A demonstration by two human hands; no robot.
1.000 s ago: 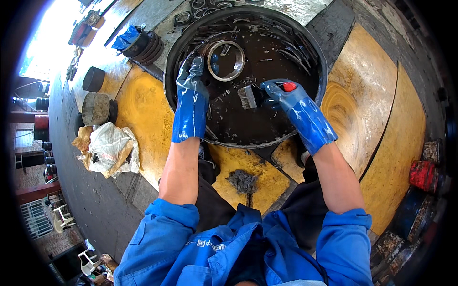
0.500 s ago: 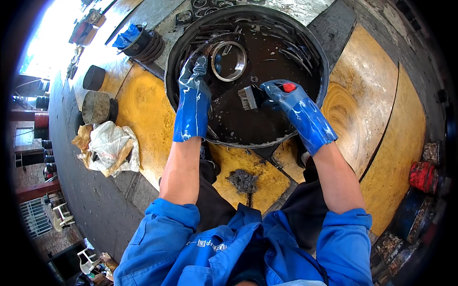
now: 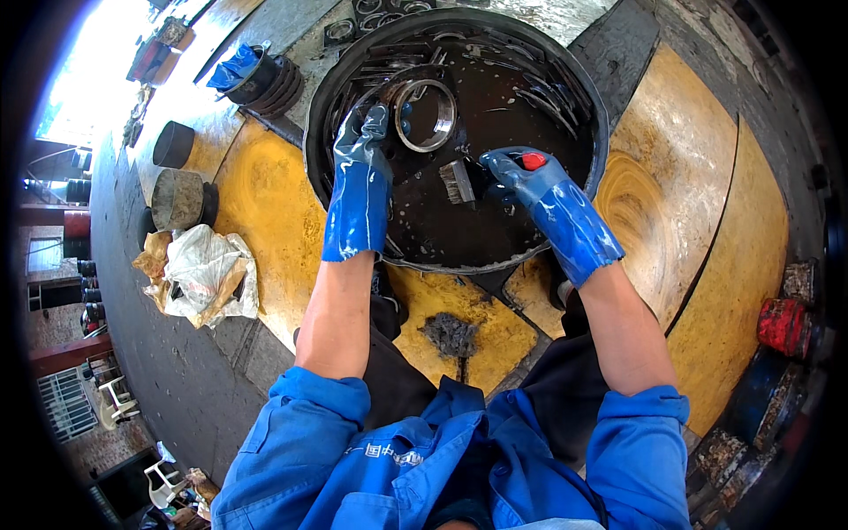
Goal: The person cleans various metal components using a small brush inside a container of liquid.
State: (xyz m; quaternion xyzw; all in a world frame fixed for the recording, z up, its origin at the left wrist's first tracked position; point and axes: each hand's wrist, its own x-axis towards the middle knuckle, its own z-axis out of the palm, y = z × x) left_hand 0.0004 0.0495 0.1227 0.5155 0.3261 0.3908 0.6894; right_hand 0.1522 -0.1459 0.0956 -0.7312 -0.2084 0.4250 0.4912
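Note:
My left hand (image 3: 360, 181), in a blue rubber glove, grips a wide metal ring (image 3: 450, 122) by its left side. The ring is tilted so its round opening faces me, and blue gloved fingertips show through it. Lower and to the right, my right hand (image 3: 549, 196), gloved the same way, is closed around a flat brush (image 3: 458, 183) with a red handle end. The bristles point left, a little below the ring and apart from it. Both hands are over a large round tub (image 3: 602, 146) holding dark liquid (image 3: 481, 238).
Thin curved metal pieces (image 3: 549, 104) lie along the tub's far and right inner side. Several rings (image 3: 340, 32) stand beyond it. Left are a dark bucket (image 3: 252, 79) with blue material and a white plastic bag (image 3: 208, 269). A dark clump (image 3: 450, 336) lies on the yellow floor plate.
The brush has turned slightly, its bristles tilting more, while my right hand stays nearly in place. My left hand and the ring have shifted very slightly.

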